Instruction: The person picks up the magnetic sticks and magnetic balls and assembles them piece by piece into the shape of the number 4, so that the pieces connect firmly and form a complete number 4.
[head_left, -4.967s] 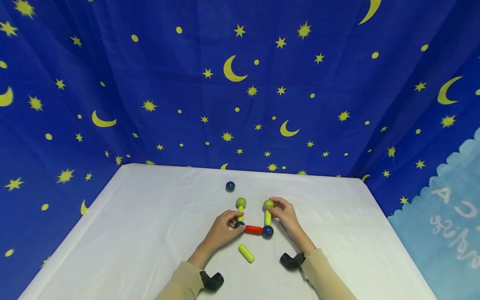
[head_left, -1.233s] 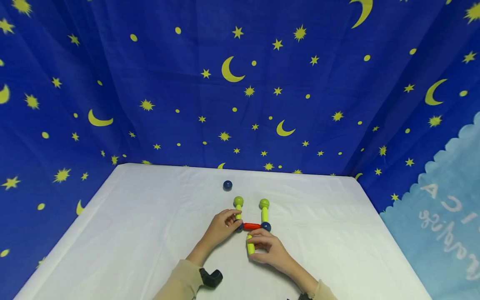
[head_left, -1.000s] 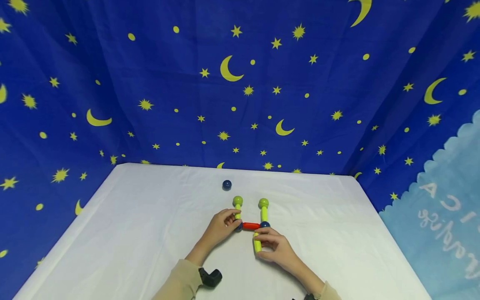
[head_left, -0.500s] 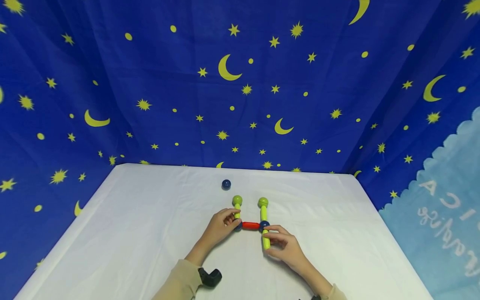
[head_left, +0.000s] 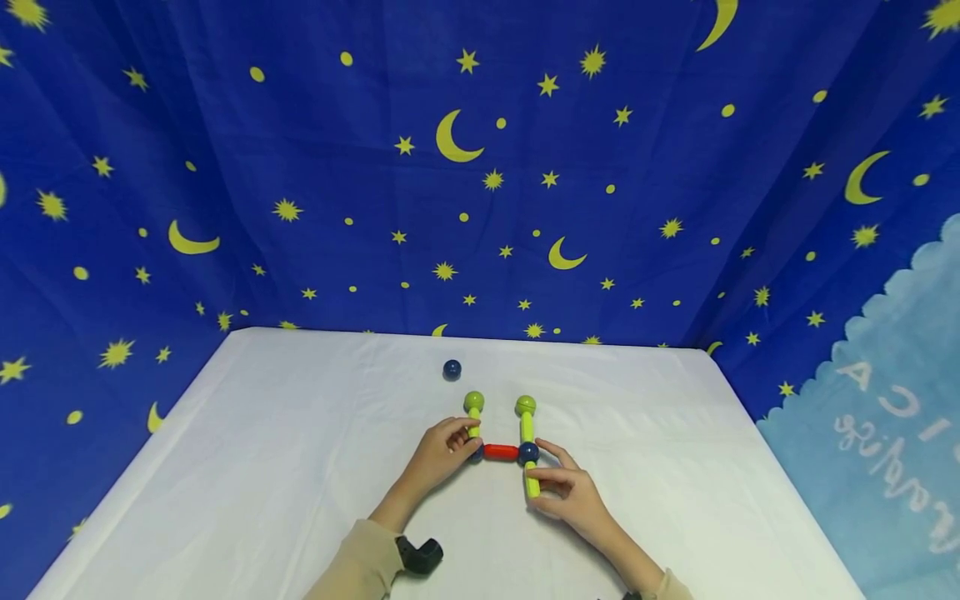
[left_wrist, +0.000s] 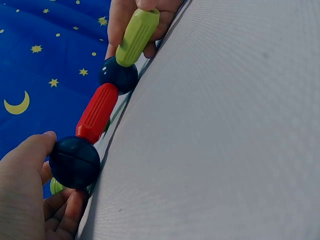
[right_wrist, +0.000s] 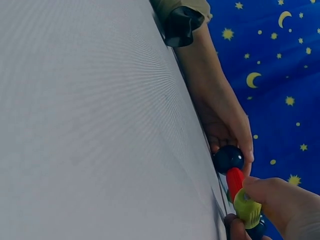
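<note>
On the table lies a toy of rods and balls. My left hand (head_left: 438, 454) pinches its left dark blue ball (left_wrist: 75, 162) between thumb and fingers. A red rod (head_left: 501, 452) joins it to the right dark blue ball (head_left: 528, 452). My right hand (head_left: 573, 496) pinches a short yellow-green rod (head_left: 532, 481), whose far end meets the right ball; its index finger stretches beside that ball. From the blue balls, a left yellow-green rod (head_left: 474, 422) and a right yellow-green rod (head_left: 527, 427) reach away, tipped by a left green ball (head_left: 473, 402) and a right green ball (head_left: 526, 406).
A loose dark blue ball (head_left: 452, 370) sits farther back on the white-covered table (head_left: 315, 467). Blue star-patterned cloth (head_left: 337, 167) rises behind and at the sides. A black device (head_left: 420, 557) is strapped at the left wrist.
My right hand has left the right green ball, picked up the loose yellow-green rod and brought it rightward against the right blue ball. Its index finger has since extended. The left hand stays put.
</note>
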